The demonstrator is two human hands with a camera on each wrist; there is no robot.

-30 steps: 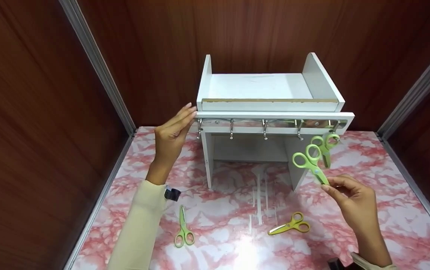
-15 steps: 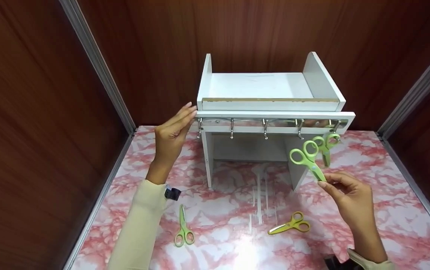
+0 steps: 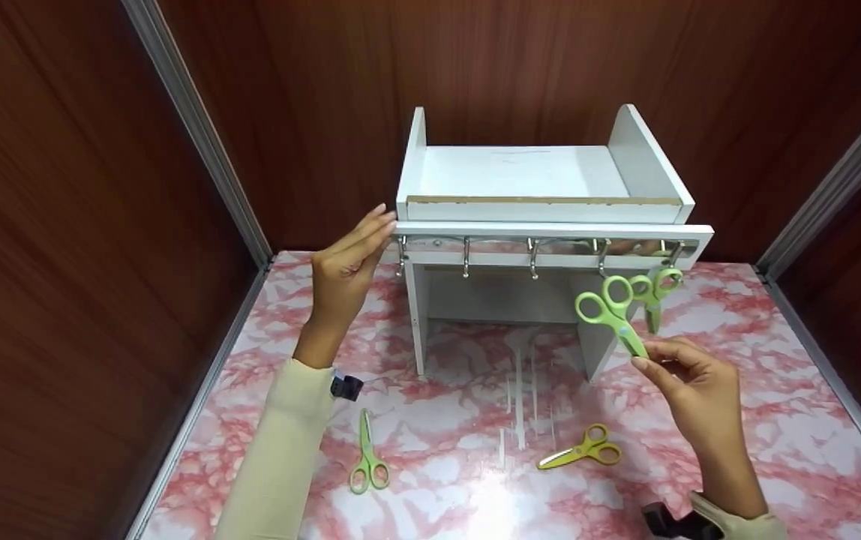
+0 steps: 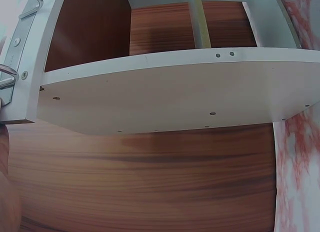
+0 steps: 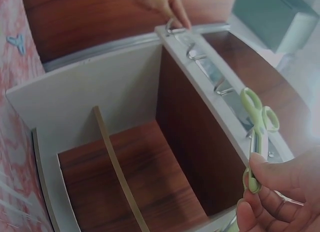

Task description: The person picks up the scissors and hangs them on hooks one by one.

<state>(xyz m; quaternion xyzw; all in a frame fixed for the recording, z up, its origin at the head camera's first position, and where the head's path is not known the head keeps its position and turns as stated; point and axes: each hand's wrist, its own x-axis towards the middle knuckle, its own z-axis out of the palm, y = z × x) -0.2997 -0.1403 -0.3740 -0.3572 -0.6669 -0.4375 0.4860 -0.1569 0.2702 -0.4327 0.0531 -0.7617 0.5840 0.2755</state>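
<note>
We see the right hand (image 3: pixel 700 386) pinching green scissors (image 3: pixel 620 324) by the blade end, handles up and left of its fingertips, with hanging green scissors (image 3: pixel 653 301) just beyond. The left hand (image 3: pixel 344 274), fingers extended, touches the hook rail (image 3: pixel 498 259); nearer us than it lie loose green scissors (image 3: pixel 367 456), and yellow scissors (image 3: pixel 585 450) below-left of the right hand.

smooth plastic-handled scissors (image 3: pixel 624 331) are seen with shiny metal hooks (image 3: pixel 533 259), a glossy worktop (image 3: pixel 438 439) and wood-grained wall panels (image 3: pixel 505 67).
</note>
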